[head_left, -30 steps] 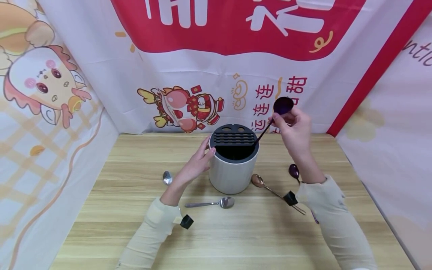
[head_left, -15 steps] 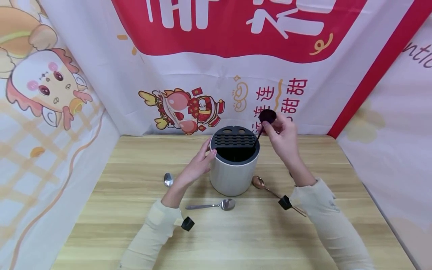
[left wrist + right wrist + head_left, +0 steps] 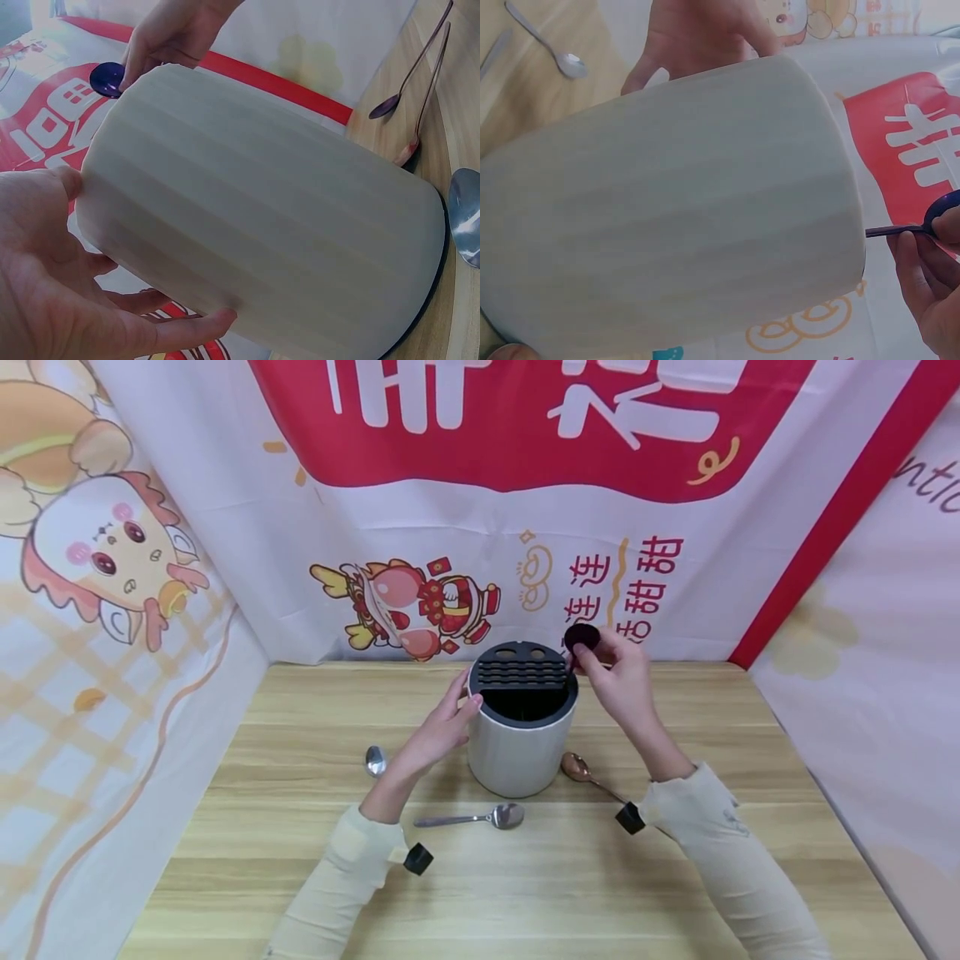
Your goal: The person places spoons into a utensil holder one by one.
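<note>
A white cylindrical utensil holder [image 3: 517, 760] stands upright on the wooden table, topped by a dark slotted insert [image 3: 519, 652]. My left hand [image 3: 444, 725] holds its left side, thumb at the rim and fingers spread along the wall in the left wrist view. Just past the holder's right rim, my right hand [image 3: 621, 677] pinches a dark purple spoon [image 3: 582, 638] close below its round bowl. The bowl points up, and the handle [image 3: 885, 231] runs down into the holder at the right edge of the insert. The handle's lower end is hidden inside.
In front of the holder lies a silver spoon [image 3: 504, 816], with another silver spoon [image 3: 375, 761] left, partly behind the left wrist. A copper spoon [image 3: 576, 767] lies right, partly under the right sleeve. Beside it, another purple spoon [image 3: 384, 106] shows in the left wrist view. A printed cloth [image 3: 420, 518] hangs behind.
My right hand has moved left and down, bringing the purple spoon's bowl close to the holder's rim as its handle slid deeper inside. The left hand keeps its hold on the holder.
</note>
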A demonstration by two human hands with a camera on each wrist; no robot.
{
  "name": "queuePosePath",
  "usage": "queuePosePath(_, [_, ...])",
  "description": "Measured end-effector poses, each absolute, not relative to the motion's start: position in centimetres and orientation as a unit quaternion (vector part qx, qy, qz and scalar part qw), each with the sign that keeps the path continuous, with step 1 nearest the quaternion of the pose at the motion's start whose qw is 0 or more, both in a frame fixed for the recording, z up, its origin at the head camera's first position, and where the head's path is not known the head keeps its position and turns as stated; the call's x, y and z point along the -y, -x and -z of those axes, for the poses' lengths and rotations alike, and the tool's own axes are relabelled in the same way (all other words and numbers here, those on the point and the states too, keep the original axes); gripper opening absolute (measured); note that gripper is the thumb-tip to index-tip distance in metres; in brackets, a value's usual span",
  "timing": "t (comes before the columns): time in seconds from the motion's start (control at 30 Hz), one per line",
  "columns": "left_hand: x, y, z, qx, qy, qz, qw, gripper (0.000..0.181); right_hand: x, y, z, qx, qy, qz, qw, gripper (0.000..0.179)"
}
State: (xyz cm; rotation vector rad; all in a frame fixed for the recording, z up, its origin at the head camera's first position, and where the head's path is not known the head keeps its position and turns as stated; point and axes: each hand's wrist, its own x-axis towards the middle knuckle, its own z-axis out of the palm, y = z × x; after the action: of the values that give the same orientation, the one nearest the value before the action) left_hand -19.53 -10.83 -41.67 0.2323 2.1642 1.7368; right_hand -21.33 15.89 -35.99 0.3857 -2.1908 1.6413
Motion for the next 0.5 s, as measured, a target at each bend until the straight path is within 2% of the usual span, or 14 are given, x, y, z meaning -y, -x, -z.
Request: queuePosePath(0.5, [10.89,19.50,41.66,-0.771,-0.074,-0.605,0.187,0.068,-15.72,21.08,36.50,0.808,-0.155,-0.535,0.194,0.016])
